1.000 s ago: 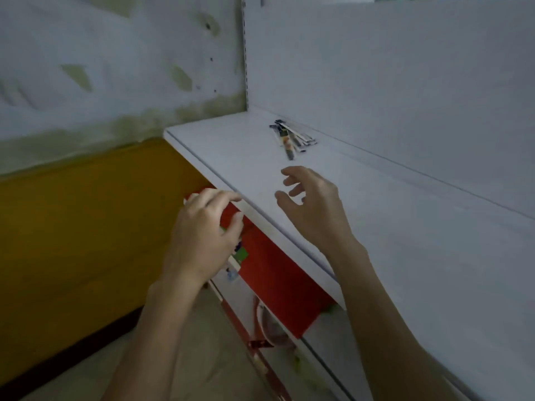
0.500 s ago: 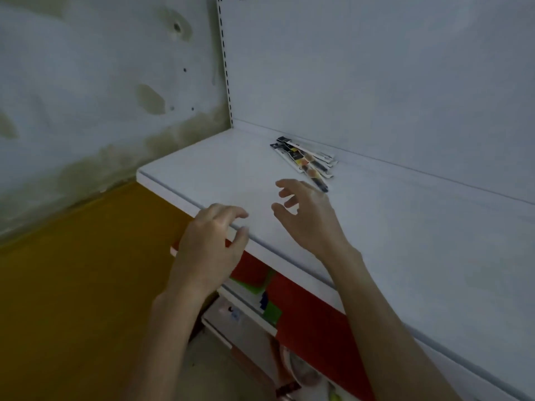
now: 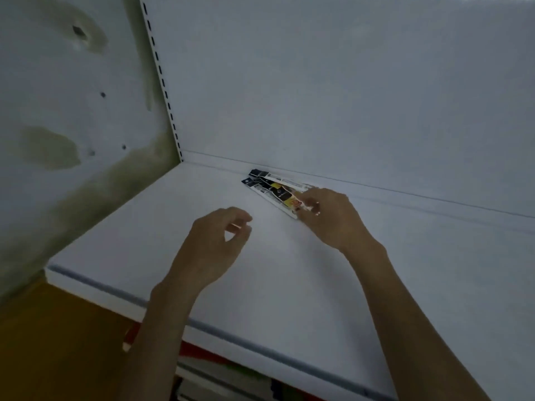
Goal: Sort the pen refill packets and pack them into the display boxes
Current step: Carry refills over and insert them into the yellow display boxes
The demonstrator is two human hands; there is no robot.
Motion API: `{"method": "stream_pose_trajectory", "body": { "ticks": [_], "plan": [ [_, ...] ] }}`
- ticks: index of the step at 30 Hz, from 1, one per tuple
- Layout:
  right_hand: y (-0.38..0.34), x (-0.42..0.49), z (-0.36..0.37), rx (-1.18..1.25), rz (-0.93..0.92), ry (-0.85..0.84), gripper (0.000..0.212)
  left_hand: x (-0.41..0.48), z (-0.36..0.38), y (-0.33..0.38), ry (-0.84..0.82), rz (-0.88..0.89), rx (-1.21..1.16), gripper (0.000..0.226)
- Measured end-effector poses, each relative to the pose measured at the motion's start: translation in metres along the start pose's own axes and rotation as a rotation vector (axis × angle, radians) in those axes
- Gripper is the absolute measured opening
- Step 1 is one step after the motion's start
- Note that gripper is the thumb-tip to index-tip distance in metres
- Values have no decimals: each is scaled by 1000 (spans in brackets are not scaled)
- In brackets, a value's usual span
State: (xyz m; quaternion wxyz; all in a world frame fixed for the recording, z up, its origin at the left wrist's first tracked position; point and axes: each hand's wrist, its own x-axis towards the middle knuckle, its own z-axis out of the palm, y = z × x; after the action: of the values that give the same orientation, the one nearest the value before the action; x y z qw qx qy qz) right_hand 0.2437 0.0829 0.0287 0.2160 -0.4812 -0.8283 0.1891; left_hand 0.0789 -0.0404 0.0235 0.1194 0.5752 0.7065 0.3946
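— The right fingertips (image 3: 308, 204), what are they at?
— They're down on the near end of the pen refill packets (image 3: 272, 188), bent over it. It's blurred just there, so I cannot tell whether they pinch the packets or only touch them.
— And the rest of the right hand (image 3: 333, 218)?
— Its back is up and the knuckles are arched. The forearm runs off toward five o'clock, low over the shelf (image 3: 289, 285).
— Where do the packets sit, then?
— They're a small fanned bunch lying flat on the white shelf, just beside the back panel (image 3: 318, 82). From the right hand they stretch away toward ten o'clock, black ends farthest and a yellow patch nearest the fingers.
— The left fingers (image 3: 240, 218)?
— Loosely curled, thumb and forefinger tips close together, holding nothing. The left hand (image 3: 211, 244) hangs over the shelf at about eight o'clock from the right one, apart from the packets.
— What else is round about?
— A slotted upright (image 3: 162, 79) climbs from the shelf's back corner, at eleven o'clock. Left of it is a pale wall (image 3: 58, 111) with greenish stains and a few small holes. Under the shelf's front lip, at six o'clock, there's a sliver of a lower shelf (image 3: 214, 377) with red and green goods, too dim to name. At eight o'clock lies an ochre surface (image 3: 58, 342).
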Motion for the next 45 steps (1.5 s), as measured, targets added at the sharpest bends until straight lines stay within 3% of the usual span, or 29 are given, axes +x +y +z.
{"method": "stream_pose_trajectory", "body": {
  "ticks": [3,8,13,16,18,23,26,33,37,40,44,45],
  "plan": [
    [9,11,12,-203,139,-114,43,29,12,-18,-220,35,-38,14],
    [8,21,25,-182,229,-104,24,60,15,-38,-353,29,-103,14],
    [-43,15,28,38,127,101,26,78,16,-34,-409,-301,-541,25],
    [-79,13,45,164,-96,-20,17,80,14,-35,-319,-349,-623,27],
    [-82,17,51,246,-107,-98,12,82,10,-41,-193,-355,-662,27],
    [-37,39,49,42,146,235,19,90,4,-51,-101,-366,-660,27],
    [-16,48,51,-211,264,121,31,95,1,-53,-107,-362,-652,26],
    [-7,52,55,-309,315,152,30,99,1,-58,-173,-494,-705,19],
    [-13,52,54,-274,309,110,18,96,5,-55,-206,-507,-676,14],
    [-38,51,54,-124,151,145,17,96,6,-52,-216,-509,-677,18],
    [-81,48,56,177,-71,-155,18,100,7,-57,-82,-415,-538,23],
    [-81,52,55,210,-65,-136,21,102,5,-61,-36,-388,-495,21]
  ]
}}
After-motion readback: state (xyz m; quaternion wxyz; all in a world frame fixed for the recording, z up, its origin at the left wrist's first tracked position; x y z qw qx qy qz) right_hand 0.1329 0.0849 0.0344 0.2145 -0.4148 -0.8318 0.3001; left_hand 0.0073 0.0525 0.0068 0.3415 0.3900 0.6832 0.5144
